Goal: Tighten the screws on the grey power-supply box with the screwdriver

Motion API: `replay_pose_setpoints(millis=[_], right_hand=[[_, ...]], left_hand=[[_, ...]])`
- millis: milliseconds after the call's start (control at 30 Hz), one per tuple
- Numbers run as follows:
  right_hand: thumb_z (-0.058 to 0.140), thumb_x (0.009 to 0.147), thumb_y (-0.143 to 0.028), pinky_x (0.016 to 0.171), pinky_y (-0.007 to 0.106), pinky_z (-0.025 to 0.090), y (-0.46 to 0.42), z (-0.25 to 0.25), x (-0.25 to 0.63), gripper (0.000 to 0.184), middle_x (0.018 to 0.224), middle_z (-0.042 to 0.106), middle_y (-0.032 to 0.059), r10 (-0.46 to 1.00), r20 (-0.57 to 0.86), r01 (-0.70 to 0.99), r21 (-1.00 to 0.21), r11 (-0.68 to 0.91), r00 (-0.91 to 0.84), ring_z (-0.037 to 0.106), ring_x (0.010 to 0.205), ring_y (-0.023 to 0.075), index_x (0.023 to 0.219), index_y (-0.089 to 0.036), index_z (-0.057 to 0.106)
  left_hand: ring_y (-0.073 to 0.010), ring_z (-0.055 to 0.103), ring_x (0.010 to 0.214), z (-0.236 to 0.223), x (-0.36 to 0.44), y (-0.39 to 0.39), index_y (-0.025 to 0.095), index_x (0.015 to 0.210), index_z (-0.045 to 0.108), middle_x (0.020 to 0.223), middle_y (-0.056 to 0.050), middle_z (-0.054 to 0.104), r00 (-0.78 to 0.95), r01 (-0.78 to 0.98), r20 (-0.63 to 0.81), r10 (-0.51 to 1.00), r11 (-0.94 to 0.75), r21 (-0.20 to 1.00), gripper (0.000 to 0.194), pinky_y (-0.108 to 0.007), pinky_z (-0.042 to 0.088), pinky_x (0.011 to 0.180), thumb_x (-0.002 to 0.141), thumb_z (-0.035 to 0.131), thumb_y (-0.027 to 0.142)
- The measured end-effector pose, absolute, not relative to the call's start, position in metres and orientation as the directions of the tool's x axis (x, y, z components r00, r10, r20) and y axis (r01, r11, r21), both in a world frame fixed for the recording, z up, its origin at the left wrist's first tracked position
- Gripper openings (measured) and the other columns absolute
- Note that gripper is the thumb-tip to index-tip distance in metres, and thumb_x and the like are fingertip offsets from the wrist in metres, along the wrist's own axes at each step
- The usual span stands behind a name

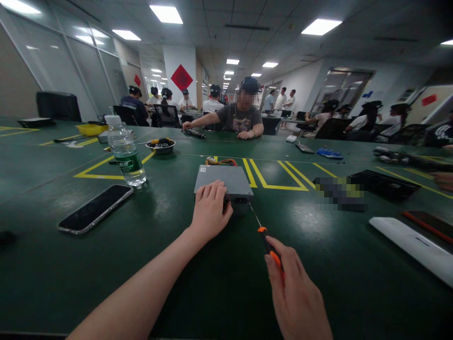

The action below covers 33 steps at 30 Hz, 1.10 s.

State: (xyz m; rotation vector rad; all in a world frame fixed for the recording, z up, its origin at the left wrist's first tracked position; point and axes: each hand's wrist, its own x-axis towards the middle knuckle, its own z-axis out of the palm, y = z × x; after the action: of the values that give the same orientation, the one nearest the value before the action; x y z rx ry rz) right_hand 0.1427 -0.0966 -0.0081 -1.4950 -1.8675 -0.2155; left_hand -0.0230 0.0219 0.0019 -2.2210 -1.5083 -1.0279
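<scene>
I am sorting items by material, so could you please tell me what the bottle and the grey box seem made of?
Bottle: likely thin, glossy clear plastic; it is see-through, with ribbed highlights.
Grey box: probably sheet metal with a matte finish; it has flat faces and crisp edges.

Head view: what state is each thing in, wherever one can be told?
Metal box: lying flat, top panel on
Screwdriver: held in the right hand, tip near the box's corner
Left hand: laid on the box
Bottle: upright, capped, partly filled
Phone: flat, screen dark
Bowl: upright, holding items
</scene>
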Motion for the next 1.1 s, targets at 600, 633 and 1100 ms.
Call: replay_pose_setpoints(millis=[600,633,1100], right_hand=[[0.030,0.092,-0.041,0.057,0.024,0.055,-0.094,-0.016,0.143,0.034,0.101,0.048,0.0102,0.736,0.674,0.922,-0.244,0.301,-0.062,0.063,0.078,0.0153,0.111,-0.018,0.048],[0.030,0.092,-0.039,0.057,0.025,0.055,-0.093,-0.017,0.143,0.034,0.101,0.048,0.0101,0.737,0.674,0.920,-0.250,0.302,-0.059,0.063,0.078,0.0153,0.111,-0.018,0.048],[0.037,0.090,-0.031,0.064,0.023,0.055,-0.085,-0.027,0.151,0.025,0.100,0.047,0.0084,0.701,0.710,0.905,-0.250,0.345,-0.071,0.062,0.083,0.0146,0.111,-0.020,0.046]], left_hand=[[-0.0235,0.044,0.117,0.003,-0.023,0.021,0.018,0.102,0.049,0.119,-0.010,0.055,0.209,0.894,0.676,0.707,-0.418,0.161,0.023,-0.040,0.031,0.097,0.080,0.049,0.024],[-0.0234,0.044,0.117,0.003,-0.023,0.021,0.017,0.102,0.049,0.119,-0.010,0.055,0.211,0.892,0.677,0.705,-0.422,0.161,0.023,-0.040,0.031,0.097,0.080,0.049,0.024],[-0.0237,0.046,0.116,0.002,-0.022,0.023,0.018,0.101,0.048,0.118,-0.010,0.056,0.205,0.890,0.709,0.674,-0.429,0.150,0.023,-0.041,0.032,0.096,0.079,0.050,0.023]])
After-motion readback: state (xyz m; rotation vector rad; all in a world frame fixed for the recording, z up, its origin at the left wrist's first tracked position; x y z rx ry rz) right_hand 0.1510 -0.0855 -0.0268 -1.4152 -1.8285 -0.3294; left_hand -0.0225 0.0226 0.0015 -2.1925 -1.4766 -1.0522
